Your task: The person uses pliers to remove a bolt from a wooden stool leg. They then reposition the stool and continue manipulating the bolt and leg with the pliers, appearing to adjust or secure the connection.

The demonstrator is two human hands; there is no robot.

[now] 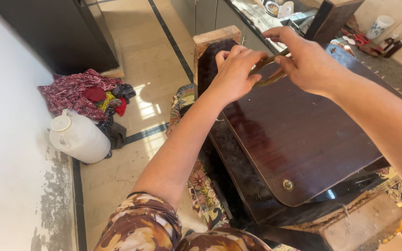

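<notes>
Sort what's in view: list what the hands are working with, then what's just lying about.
In hand:
left hand
right hand
thin olive-brown strip held between both
dark wooden board under them

Lying about:
white plastic jug
pile of clothes
white cup

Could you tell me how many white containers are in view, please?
2. A large white jug lies on the floor by the wall, beside the pile of clothes. A small white cup stands on the counter, top right. Others may be hidden.
</notes>
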